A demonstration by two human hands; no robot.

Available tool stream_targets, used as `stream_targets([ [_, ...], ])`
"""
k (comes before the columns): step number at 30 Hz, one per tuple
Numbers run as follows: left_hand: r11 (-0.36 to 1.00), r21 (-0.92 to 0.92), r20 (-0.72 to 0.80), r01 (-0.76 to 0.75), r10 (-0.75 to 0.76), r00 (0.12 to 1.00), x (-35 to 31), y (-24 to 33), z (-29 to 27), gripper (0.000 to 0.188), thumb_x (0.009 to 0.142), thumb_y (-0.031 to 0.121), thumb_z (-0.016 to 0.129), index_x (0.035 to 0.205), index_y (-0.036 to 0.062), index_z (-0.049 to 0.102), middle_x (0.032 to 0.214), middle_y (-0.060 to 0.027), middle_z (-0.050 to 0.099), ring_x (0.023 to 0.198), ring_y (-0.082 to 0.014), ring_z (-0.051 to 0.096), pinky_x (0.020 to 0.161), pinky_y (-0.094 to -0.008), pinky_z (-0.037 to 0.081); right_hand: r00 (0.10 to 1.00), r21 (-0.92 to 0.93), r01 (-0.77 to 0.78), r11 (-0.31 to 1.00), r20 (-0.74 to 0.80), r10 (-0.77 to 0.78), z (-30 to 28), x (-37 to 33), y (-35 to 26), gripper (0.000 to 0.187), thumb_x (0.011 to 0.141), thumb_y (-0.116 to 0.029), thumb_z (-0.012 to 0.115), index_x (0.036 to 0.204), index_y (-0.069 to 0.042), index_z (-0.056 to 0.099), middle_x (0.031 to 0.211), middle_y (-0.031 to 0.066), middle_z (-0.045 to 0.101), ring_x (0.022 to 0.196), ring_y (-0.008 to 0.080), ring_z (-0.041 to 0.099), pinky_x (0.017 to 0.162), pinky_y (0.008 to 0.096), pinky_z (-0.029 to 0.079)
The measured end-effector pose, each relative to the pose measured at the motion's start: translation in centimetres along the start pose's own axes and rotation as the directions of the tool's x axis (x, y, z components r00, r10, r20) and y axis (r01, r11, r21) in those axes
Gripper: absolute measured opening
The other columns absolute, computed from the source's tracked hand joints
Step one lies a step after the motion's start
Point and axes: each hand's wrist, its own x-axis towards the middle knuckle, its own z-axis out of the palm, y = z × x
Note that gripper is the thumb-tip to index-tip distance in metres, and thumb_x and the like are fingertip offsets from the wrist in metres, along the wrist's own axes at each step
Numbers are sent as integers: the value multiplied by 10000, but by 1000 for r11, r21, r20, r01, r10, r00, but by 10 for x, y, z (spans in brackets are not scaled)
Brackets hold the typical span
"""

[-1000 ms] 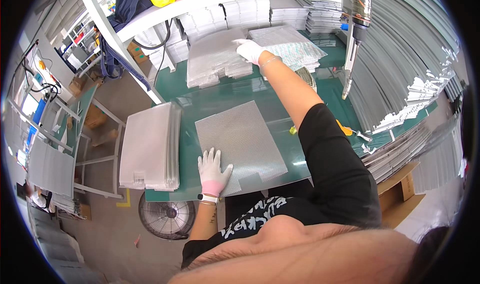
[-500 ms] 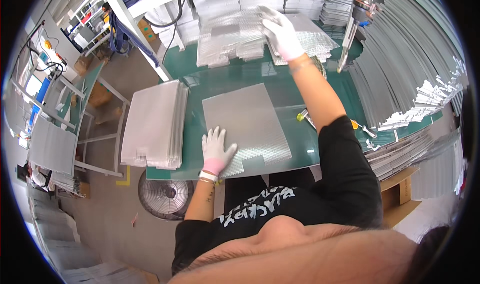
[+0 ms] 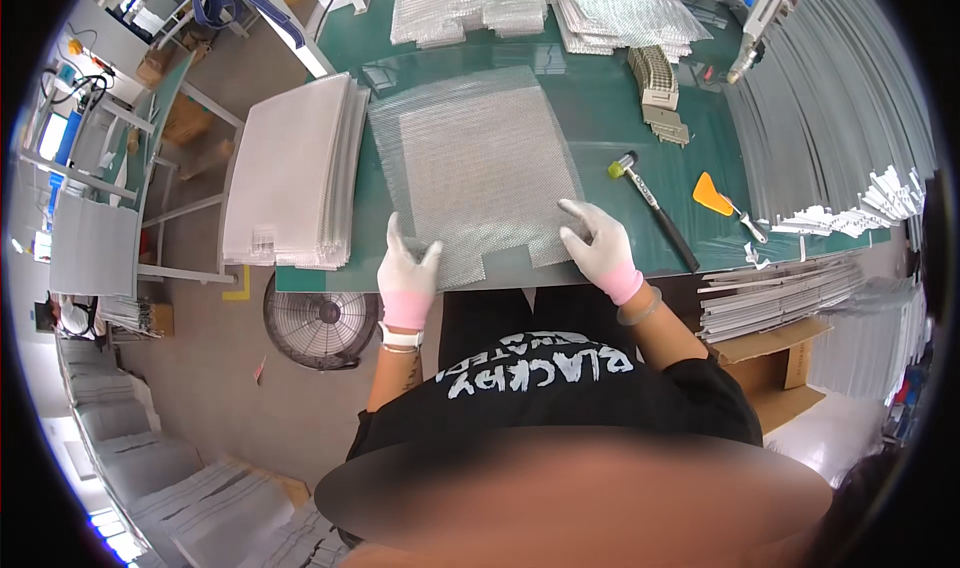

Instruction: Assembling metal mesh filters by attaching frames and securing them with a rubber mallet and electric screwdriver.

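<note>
A thin silvery mesh sheet (image 3: 480,158) with a notched near edge lies on the green table in front of me, over another sheet that shows through as a paler patch. At its near left corner is my left hand (image 3: 408,280), in a white glove with a pink cuff, thumb and fingers apart. My right hand (image 3: 603,250), gloved alike, touches the near right edge, its thumb and forefinger spread. Left of the sheet stands a pile of pale sheets (image 3: 290,173). Two stacks of silvery mesh sheets (image 3: 470,3) lie at the far side.
A mallet (image 3: 655,208) with a black handle lies on the right of the table (image 3: 610,118), near an orange scraper (image 3: 712,195) and a row of beige blocks (image 3: 655,83). Long grey strips (image 3: 830,118) stack up at far right. A round fan (image 3: 322,323) stands on the floor.
My right hand has come back from the far stack to the near right edge. A mesh sheet now covers the one in front of me. My left hand has shifted to the corner.
</note>
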Motion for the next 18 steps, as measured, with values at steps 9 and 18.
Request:
stream_targets([
  [9, 986, 167, 115, -5, -15, 993, 14, 3, 16, 832, 845, 294, 716, 1490, 29, 262, 1147, -234, 632, 959, -394, 642, 815, -434, 519, 999, -139, -33, 990, -7, 32, 14, -11, 25, 396, 847, -151, 648, 1225, -33, 627, 1207, 194, 640, 1133, 349, 607, 976, 376, 481],
  [18, 966, 230, 57, -116, 106, 993, 11, -13, 22, 866, 846, 328, 710, 1499, 15, 236, 1113, -216, 628, 867, -350, 646, 762, -417, 528, 999, -230, -38, 972, 13, 42, 17, -16, 26, 416, 843, -161, 656, 1246, -66, 618, 1313, 198, 578, 1171, 364, 582, 987, 394, 474],
])
